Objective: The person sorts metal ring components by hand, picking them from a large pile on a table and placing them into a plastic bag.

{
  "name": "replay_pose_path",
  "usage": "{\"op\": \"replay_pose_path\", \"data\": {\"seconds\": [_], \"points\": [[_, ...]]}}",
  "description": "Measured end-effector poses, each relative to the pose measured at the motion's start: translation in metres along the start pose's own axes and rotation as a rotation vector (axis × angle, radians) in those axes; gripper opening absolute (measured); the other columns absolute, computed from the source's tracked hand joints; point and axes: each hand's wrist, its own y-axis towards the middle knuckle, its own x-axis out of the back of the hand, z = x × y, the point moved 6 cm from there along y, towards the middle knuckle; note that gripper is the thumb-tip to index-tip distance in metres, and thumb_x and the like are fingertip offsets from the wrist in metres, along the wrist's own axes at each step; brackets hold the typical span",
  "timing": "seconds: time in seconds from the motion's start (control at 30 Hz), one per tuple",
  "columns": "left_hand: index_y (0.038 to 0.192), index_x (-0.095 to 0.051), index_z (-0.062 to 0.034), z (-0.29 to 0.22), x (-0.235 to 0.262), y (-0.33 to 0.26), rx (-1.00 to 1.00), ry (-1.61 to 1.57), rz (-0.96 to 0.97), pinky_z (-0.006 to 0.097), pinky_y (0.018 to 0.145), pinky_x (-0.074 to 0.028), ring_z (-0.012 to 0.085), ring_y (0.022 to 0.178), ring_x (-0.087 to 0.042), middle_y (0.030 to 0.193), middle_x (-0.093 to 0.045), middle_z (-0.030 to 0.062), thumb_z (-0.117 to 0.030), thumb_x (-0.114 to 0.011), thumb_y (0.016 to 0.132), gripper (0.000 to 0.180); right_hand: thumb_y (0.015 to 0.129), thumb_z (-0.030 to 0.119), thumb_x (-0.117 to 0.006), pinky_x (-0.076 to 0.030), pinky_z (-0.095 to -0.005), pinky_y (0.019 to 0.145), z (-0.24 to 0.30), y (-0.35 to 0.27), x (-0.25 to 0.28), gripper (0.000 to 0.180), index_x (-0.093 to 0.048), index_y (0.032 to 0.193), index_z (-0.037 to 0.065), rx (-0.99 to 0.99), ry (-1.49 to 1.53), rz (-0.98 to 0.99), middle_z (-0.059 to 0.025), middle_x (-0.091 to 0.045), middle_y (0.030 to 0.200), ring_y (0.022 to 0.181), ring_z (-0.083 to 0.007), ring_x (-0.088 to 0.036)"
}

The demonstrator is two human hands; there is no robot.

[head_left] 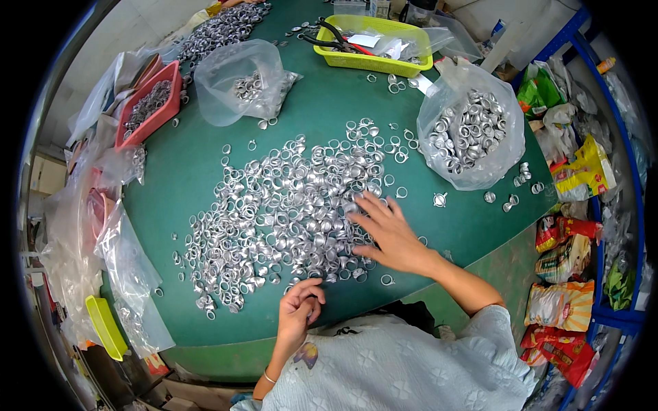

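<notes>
Fingers (362, 205) of our right hand (391, 236) lie spread and flat on the rings (288, 212), released, gripping nothing we can see; the fingertips press into the 3 o'clock edge of the heap. The fingers of our left hand (299, 308) are curled in toward the palm at 6 o'clock, just off the heap's near edge. They look pinched on something small, but we cannot tell what, or whether anything is there at all.

The rings are small silver pieces spread loosely over the middle of the green table (205, 157). The heap's long axis runs from about 7 o'clock up to 1 o'clock, thin at the edges with strays beyond. Single rings lie every way, some flat, some on edge, so no common direction shows. We judge the heap is spread thin so that pieces can be seen and picked one at a time, and the flat right hand suits raking or holding them in place.

Around the heap: a clear bag (473, 133) full of rings at 2 o'clock, another bag (240, 82) at 11 o'clock, a red tray (168, 106) at 10 o'clock, and a yellow basket (373, 61) with pliers (336, 38) at 12 o'clock. All stand within reach but well apart from the hands.
</notes>
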Motion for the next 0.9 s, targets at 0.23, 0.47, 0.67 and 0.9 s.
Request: {"op": "replay_pose_path", "data": {"seconds": [0.23,0.47,0.67,0.9], "points": [[0.113,-0.051,0.0024,-0.005,0.009,-0.008,-0.021,0.036,-0.101,0.017,0.041,-0.026,0.0045,0.048,-0.036,0.08,-0.054,0.0067,0.012,-0.036,0.078,0.039,0.074,0.027,-0.067,-0.022,-0.0528,0.102,0.025,-0.014,-0.002,0.05,-0.052,0.114,0.003,0.137,0.043,0.093,-0.0158,-0.037,0.131,0.131,-0.0306,-0.023],[0.109,-0.054,0.0017,-0.007,0.023,-0.024,-0.187,0.233,-0.274,0.016,0.046,-0.031,0.0023,0.053,-0.04,0.077,-0.055,0.0034,0.005,-0.042,0.086,0.026,0.074,0.004,-0.064,-0.043,-0.0362,0.082,-0.004,0.019,0.034,0.014,-0.06,0.088,0.001,0.011,0.339,-0.386,-0.0121,-0.059,0.094,0.092,-0.0283,-0.054],[0.106,-0.058,-0.001,-0.007,0.026,-0.021,-0.449,0.6,-0.282,0.021,0.058,-0.044,0.01,0.064,-0.053,0.072,-0.054,0.0056,0.008,-0.044,0.079,0.031,0.078,0.015,-0.06,-0.04,-0.0392,0.081,-0.075,0.088,0.038,0.02,-0.062,0.091,-0.001,-0.109,-0.208,-0.427,-0.0154,-0.059,0.097,0.091,-0.0327,-0.052],[0.102,-0.06,-0.0005,-0.01,0.032,-0.031,-0.563,0.556,-0.308,0.022,0.054,-0.041,0.0101,0.06,-0.051,0.072,-0.056,0.006,0.004,-0.048,0.082,0.023,0.078,0.009,-0.062,-0.043,-0.0376,0.066,-0.062,0.087,0.048,0.01,-0.059,0.077,0.0,-0.054,-0.149,-0.528,-0.0137,-0.06,0.077,0.072,-0.0289,-0.056]]}}
